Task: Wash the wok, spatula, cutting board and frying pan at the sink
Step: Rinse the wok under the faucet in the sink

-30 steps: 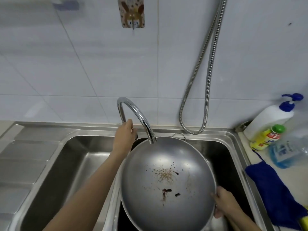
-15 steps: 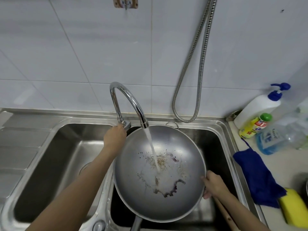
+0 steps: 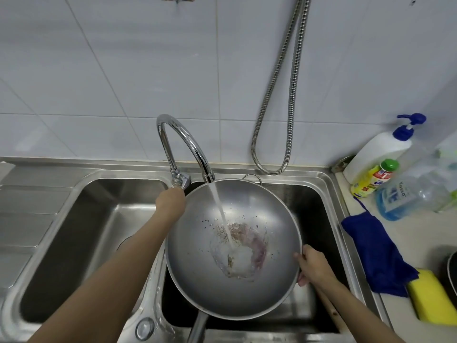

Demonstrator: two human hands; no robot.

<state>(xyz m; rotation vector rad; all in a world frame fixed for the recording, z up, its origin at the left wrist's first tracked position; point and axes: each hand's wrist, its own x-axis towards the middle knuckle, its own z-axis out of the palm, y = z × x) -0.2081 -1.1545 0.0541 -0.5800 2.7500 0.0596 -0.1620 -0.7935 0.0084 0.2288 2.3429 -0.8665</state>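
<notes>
A grey metal wok (image 3: 197,263) with food bits and reddish residue hangs tilted over the right sink basin (image 3: 319,206). Water pours from the chrome tap (image 3: 188,142) into its middle and pools there. My right hand (image 3: 312,267) grips the wok's right rim. My left hand (image 3: 170,203) is closed around the tap lever (image 3: 181,181) at the tap's base, beside the wok's left rim. The wok's long handle (image 3: 197,328) points toward me. A brown wooden handle (image 3: 330,310) shows under my right forearm. A dark pan's edge (image 3: 451,273) peeks in at the far right.
The left basin (image 3: 81,243) lies beside a ribbed drainboard (image 3: 27,214). On the right counter sit a blue cloth (image 3: 373,246), a yellow sponge (image 3: 431,295), a white pump bottle (image 3: 378,149), a yellow bottle (image 3: 373,178) and a clear blue-liquid bottle (image 3: 405,194). A metal hose (image 3: 279,100) hangs on the tiled wall.
My left hand dropped from the spout to the lever and the water came on. It now pools in the wok and washes residue about. My view tilted downward.
</notes>
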